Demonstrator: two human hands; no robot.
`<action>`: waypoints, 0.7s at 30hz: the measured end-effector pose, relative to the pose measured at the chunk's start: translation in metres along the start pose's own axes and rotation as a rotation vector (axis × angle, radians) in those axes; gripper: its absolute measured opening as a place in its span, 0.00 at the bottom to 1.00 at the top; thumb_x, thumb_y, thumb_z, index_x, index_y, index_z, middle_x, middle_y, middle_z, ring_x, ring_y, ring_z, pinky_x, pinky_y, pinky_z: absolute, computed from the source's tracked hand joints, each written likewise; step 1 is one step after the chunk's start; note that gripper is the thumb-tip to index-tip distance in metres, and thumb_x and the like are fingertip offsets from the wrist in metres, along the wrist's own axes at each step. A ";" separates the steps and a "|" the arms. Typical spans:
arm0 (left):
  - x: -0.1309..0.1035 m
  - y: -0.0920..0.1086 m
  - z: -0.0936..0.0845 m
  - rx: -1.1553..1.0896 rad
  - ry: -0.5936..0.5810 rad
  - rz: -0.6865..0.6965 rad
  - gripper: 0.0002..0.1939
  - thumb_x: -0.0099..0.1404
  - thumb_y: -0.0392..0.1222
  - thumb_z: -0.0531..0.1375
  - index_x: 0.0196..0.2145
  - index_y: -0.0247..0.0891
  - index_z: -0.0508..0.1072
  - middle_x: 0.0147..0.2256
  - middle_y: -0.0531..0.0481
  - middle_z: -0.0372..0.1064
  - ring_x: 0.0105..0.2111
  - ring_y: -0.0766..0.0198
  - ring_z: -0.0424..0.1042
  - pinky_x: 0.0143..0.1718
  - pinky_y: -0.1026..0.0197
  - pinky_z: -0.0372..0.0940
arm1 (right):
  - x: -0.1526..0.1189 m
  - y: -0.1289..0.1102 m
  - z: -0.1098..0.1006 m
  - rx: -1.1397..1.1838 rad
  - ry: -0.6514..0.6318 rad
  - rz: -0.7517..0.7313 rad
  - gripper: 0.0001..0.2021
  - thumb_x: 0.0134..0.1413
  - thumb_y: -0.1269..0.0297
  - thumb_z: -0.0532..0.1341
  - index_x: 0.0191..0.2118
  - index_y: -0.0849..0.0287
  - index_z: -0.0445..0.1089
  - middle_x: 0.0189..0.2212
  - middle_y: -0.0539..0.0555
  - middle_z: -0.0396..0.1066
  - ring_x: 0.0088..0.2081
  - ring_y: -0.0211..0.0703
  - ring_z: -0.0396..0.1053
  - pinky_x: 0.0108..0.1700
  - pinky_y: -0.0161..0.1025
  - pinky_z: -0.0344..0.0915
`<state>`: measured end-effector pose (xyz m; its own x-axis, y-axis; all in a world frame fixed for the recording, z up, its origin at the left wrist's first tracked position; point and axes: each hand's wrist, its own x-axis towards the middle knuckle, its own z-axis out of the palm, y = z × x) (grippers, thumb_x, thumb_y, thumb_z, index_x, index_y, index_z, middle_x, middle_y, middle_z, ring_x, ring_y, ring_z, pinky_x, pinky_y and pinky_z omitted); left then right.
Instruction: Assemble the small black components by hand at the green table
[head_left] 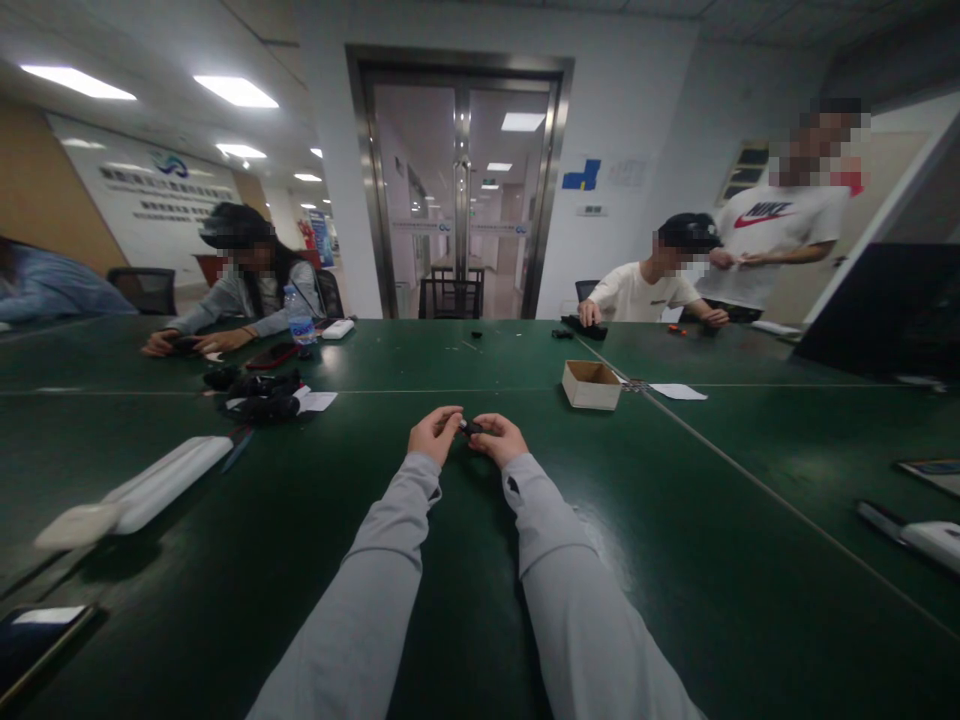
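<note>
- We see a small black part (471, 427) pinched between both hands, just above the green bench (675, 520); it is too small to make out in detail.
- Our left hand (433, 434) closes its fingertips on the part's left end; our right hand (498, 439) closes on its right end.
- Our judgement: handling it well means keeping both pinches steady and low over the bench, so it cannot fly off.
- An open cardboard box (592, 385) sits further off to the right.
- White cases (165, 481) lie left; other people sit across the bench.
</note>
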<state>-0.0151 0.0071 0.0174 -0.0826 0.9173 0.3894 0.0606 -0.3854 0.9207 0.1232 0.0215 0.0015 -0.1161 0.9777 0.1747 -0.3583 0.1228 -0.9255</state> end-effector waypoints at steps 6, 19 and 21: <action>-0.004 0.007 0.004 -0.152 -0.127 -0.062 0.28 0.48 0.49 0.62 0.45 0.34 0.66 0.40 0.40 0.68 0.36 0.60 0.69 0.24 0.68 0.63 | -0.001 -0.002 0.001 0.030 -0.019 0.020 0.18 0.24 0.73 0.67 0.30 0.61 0.64 0.28 0.50 0.67 0.29 0.43 0.69 0.31 0.40 0.69; -0.041 0.042 -0.047 0.178 -0.150 -0.350 0.28 0.46 0.55 0.60 0.42 0.36 0.65 0.43 0.40 0.64 0.26 0.61 0.70 0.16 0.68 0.57 | -0.065 -0.043 0.007 -0.554 -0.032 0.019 0.26 0.34 0.72 0.66 0.44 0.56 0.60 0.32 0.49 0.63 0.30 0.38 0.67 0.35 0.38 0.66; -0.054 0.054 -0.079 0.214 -0.180 -0.401 0.28 0.45 0.57 0.59 0.40 0.36 0.65 0.42 0.41 0.65 0.26 0.61 0.71 0.17 0.67 0.58 | -0.089 -0.075 -0.003 -0.655 -0.077 0.016 0.21 0.38 0.70 0.64 0.43 0.56 0.62 0.33 0.51 0.63 0.30 0.38 0.67 0.34 0.38 0.65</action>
<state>-0.0862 -0.0712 0.0476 0.0307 0.9993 -0.0226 0.2643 0.0137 0.9644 0.1628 -0.0741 0.0546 -0.1912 0.9684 0.1603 0.2793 0.2102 -0.9369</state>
